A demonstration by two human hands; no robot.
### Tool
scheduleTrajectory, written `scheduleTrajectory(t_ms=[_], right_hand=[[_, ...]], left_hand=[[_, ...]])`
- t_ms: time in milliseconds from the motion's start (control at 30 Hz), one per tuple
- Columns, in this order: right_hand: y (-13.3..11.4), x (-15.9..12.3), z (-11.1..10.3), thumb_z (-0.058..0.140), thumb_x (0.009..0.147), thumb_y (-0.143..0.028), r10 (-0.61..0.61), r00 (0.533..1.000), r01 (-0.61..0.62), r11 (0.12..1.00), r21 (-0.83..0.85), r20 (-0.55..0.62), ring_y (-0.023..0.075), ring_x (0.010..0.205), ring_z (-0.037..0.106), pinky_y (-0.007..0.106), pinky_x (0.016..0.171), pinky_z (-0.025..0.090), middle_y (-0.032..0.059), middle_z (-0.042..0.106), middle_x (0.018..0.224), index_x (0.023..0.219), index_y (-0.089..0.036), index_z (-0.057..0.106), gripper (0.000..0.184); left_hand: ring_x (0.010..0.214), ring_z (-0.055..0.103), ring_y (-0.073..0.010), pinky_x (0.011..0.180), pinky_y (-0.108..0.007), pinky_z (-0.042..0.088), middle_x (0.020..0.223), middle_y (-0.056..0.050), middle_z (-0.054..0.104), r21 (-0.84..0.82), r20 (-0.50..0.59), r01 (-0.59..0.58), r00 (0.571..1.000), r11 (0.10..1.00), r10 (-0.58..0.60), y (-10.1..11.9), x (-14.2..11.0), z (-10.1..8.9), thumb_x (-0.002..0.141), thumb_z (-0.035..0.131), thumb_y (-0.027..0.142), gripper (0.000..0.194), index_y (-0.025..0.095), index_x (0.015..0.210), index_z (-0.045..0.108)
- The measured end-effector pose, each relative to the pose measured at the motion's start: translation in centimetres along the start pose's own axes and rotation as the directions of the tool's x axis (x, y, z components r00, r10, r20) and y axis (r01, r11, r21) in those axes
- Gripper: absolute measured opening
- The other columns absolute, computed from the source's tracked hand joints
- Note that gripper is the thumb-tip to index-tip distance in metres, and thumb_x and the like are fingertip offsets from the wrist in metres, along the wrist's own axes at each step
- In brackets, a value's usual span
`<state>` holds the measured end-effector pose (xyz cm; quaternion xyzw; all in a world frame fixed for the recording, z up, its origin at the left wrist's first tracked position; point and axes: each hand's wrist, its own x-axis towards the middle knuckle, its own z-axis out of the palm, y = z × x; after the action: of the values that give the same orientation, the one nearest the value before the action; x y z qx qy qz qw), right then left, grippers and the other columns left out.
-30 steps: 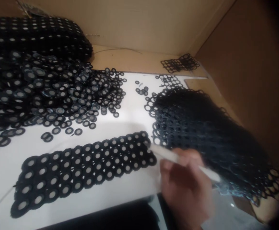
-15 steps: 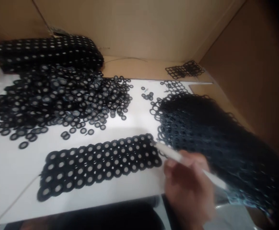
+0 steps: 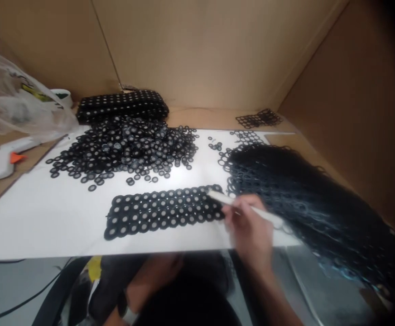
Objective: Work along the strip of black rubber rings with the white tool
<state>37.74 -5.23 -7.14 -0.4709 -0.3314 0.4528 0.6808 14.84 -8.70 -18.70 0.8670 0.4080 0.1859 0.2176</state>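
Observation:
My right hand [image 3: 250,231] is closed round a thin white stick [image 3: 243,207]. The stick's tip rests on the right end of a flat black strip of joined rings with pale centres [image 3: 163,210], which lies on a white board [image 3: 48,217]. My left hand [image 3: 160,271] is low, below the board's front edge, over dark cloth; it is blurred and its fingers do not show clearly. Right of the strip a big heap of black open-ring mesh [image 3: 302,199] lies against my right hand.
A pile of loose black rings [image 3: 126,147] covers the board's far middle, and a stack of similar strips [image 3: 122,105] sits behind it. A white glue gun [image 3: 0,158] and a plastic bag [image 3: 17,104] lie at the left. Cardboard walls [image 3: 200,54] close in the back and right.
The view has pulled back and tilted up, so the bag, the glue gun and my left hand now show. My right hand keeps the stick at the strip's right end.

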Motion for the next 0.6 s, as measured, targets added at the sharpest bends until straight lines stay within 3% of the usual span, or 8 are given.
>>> scheduleTrajectory(t_ms=[67,133,233,400,600], right_hand=[[0.1,-0.1,0.0,0.078,0.094,-0.043,-0.007,1.000,0.008,1.000,-0.023,0.031,0.0139,0.059,0.057,0.022,0.050,0.040,0.0015,0.071,0.077,0.089,-0.022,0.064,0.026],[0.1,-0.2,0.0,0.076,0.095,-0.045,-0.016,0.998,0.020,0.998,-0.060,0.066,0.0140,0.059,0.057,0.023,0.051,0.039,0.0018,0.072,0.078,0.091,-0.022,0.064,0.027],[0.1,-0.2,0.1,0.073,0.098,-0.046,-0.034,0.992,0.050,0.990,-0.129,0.124,0.0140,0.059,0.056,0.024,0.052,0.039,0.0026,0.073,0.079,0.091,-0.021,0.064,0.028],[0.1,-0.3,0.1,0.071,0.100,-0.048,-0.033,0.980,0.071,0.979,-0.190,0.196,0.0146,0.059,0.055,0.025,0.053,0.039,0.0027,0.073,0.077,0.090,-0.021,0.065,0.030],[-0.4,-0.4,-0.4,0.070,0.105,-0.045,0.086,0.948,-0.002,0.964,-0.267,0.305,0.0159,0.065,0.058,0.027,0.061,0.045,0.0003,0.069,0.075,0.087,-0.022,0.064,0.029]], left_hand=[[0.091,0.075,-0.0208,0.081,-0.032,0.060,0.102,-0.002,0.078,-0.047,0.113,0.016,0.994,0.999,-0.010,1.1,-0.6,-0.1,0.098,0.068,0.015,0.012,0.023,0.105,0.074],[0.091,0.073,-0.0204,0.082,-0.032,0.056,0.100,-0.001,0.077,-0.122,0.211,0.040,0.977,0.992,-0.014,2.7,-1.1,-1.1,0.095,0.067,0.014,0.013,0.024,0.101,0.073],[0.093,0.069,-0.0192,0.083,-0.032,0.049,0.099,0.000,0.075,-0.218,0.246,0.023,0.969,0.976,0.032,5.5,-1.4,-3.9,0.095,0.067,0.016,0.009,0.024,0.096,0.069],[0.083,0.064,-0.0165,0.076,-0.033,0.045,0.088,0.003,0.073,-0.227,0.066,-0.132,0.986,0.965,0.150,7.7,-1.7,-8.7,0.085,0.065,0.003,0.020,0.023,0.086,0.061],[0.091,0.069,-0.0170,0.080,-0.033,0.054,0.099,0.001,0.077,-0.199,-0.199,-0.160,0.973,0.967,0.120,5.3,-2.0,-12.9,0.095,0.058,-0.001,0.033,0.026,0.110,0.068]])
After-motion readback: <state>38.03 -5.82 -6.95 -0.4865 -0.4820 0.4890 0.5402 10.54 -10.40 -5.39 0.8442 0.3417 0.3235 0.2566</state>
